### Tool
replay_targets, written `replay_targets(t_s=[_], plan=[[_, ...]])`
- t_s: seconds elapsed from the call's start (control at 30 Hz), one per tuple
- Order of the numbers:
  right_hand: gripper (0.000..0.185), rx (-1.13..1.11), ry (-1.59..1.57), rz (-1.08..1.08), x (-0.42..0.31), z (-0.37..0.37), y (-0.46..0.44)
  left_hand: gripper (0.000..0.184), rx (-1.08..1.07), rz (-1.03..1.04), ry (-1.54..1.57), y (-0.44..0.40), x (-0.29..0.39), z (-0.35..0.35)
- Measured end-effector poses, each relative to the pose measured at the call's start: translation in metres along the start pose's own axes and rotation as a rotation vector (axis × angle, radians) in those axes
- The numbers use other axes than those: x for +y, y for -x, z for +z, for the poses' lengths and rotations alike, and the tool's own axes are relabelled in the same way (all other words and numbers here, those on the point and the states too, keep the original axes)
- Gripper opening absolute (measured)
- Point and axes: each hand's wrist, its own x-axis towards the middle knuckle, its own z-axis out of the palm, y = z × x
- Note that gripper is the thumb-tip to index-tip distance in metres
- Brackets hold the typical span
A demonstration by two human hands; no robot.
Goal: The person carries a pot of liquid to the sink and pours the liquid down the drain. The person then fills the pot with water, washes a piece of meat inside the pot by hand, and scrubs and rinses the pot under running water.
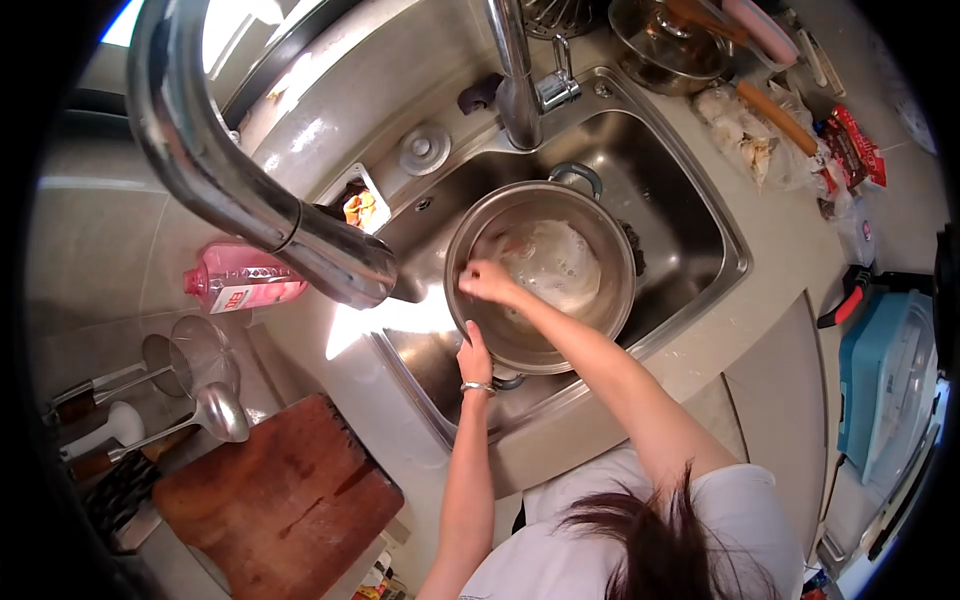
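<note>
A large metal pot (508, 207) stands in the stainless steel sink, its two loop handles showing at the top and bottom. Cloudy, foamy water (550, 265) covers part of its bottom. My right hand (487, 282) is inside the pot, closed, with its fingers at the left inner wall; whatever they hold is hidden. Against the pot's lower left rim, my left hand (474, 352) grips the edge, with a bracelet at the wrist and the fingers partly hidden.
A big faucet (340, 265) arches over the left side. A pink bottle (250, 278), a ladle (220, 412) and a wooden cutting board (285, 490) are at left. On the right counter are a glass-lidded pot (660, 55) and plastic bags (740, 135). The sink (690, 235) surrounds the pot.
</note>
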Motion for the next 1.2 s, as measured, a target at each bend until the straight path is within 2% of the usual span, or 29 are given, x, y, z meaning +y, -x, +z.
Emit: replay_targets(t_s=[0.03, 0.1, 0.13, 0.23, 0.3, 0.33, 0.37, 0.43, 0.47, 0.57, 0.63, 0.67, 0.7, 0.73, 0.77, 0.8, 0.83, 0.9, 0.97, 1.0, 1.1, 1.2], plan=[[0.023, -0.146, -0.058, 0.032, 0.009, 0.006, 0.007, 0.076, 0.007, 0.012, 0.010, 0.000, 0.001, 0.000], [0.022, -0.193, -0.139, 0.164, 0.001, -0.004, 0.029, 0.076, 0.026, 0.038, 0.031, -0.007, -0.005, 0.001], [0.022, -0.215, -0.178, 0.231, -0.003, -0.015, 0.041, 0.068, 0.060, 0.066, 0.051, -0.011, -0.009, 0.003], [0.017, 0.014, -0.465, 0.180, -0.030, -0.058, 0.081, 0.050, 0.051, 0.076, 0.065, -0.010, -0.010, 0.005], [0.013, 0.112, -0.396, 0.033, -0.029, -0.093, 0.092, 0.039, -0.093, -0.019, 0.018, 0.012, 0.013, -0.006], [0.012, 0.158, -0.407, -0.033, -0.049, -0.117, 0.104, 0.020, -0.171, -0.081, 0.245, 0.016, 0.016, -0.008], [0.012, 0.206, -0.419, -0.098, -0.077, -0.143, 0.119, 0.018, -0.240, -0.081, 0.285, 0.016, 0.017, -0.011], [0.012, 0.402, -0.138, -0.237, -0.099, -0.186, 0.131, 0.015, -0.383, -0.078, 0.364, 0.012, 0.015, -0.016], [0.012, 0.459, -0.085, -0.229, -0.119, -0.206, 0.142, 0.015, -0.412, -0.100, 0.333, 0.006, 0.010, -0.016], [0.013, 0.627, 0.118, -0.227, -0.132, -0.248, 0.147, 0.019, -0.354, -0.119, 0.376, 0.010, 0.017, -0.018], [0.012, 0.618, 0.222, -0.252, -0.106, -0.268, 0.138, 0.020, -0.300, -0.082, 0.366, 0.021, 0.029, -0.022], [0.017, 0.540, 0.363, -0.133, -0.088, -0.279, 0.133, 0.021, -0.284, -0.074, 0.367, 0.025, 0.034, -0.024], [0.019, 0.541, 0.463, -0.164, -0.069, -0.278, 0.130, 0.021, -0.264, -0.068, 0.369, 0.030, 0.041, -0.029], [0.022, 0.539, 0.561, -0.200, -0.048, -0.272, 0.128, 0.010, -0.223, -0.094, 0.344, 0.043, 0.057, -0.034], [0.025, 0.538, 0.658, -0.239, -0.028, -0.266, 0.123, 0.015, -0.223, -0.115, 0.345, 0.042, 0.057, -0.037], [0.034, 0.465, 0.537, -0.272, -0.020, -0.255, 0.118, 0.021, -0.224, -0.135, 0.343, 0.040, 0.056, -0.042], [0.039, 0.387, 0.552, 0.054, -0.010, -0.245, 0.115, 0.027, -0.226, -0.153, 0.341, 0.039, 0.056, -0.045], [0.043, 0.019, 0.341, 0.469, -0.041, -0.224, 0.116, 0.030, -0.174, -0.103, 0.312, 0.046, 0.055, -0.052], [0.039, 0.249, 0.718, -0.117, -0.014, -0.199, 0.113, 0.031, -0.105, -0.027, 0.250, 0.054, 0.050, -0.059], [0.033, 0.284, 0.825, -0.089, -0.012, -0.192, 0.113, 0.035, -0.061, 0.073, 0.277, 0.058, 0.044, -0.063], [0.030, 0.261, 0.583, -0.161, -0.024, -0.181, 0.117, 0.038, 0.007, 0.190, 0.408, 0.067, 0.037, -0.084], [0.023, 0.381, 0.440, -0.267, -0.070, -0.172, 0.127, 0.021, 0.033, 0.149, 0.440, 0.055, 0.021, -0.089]])
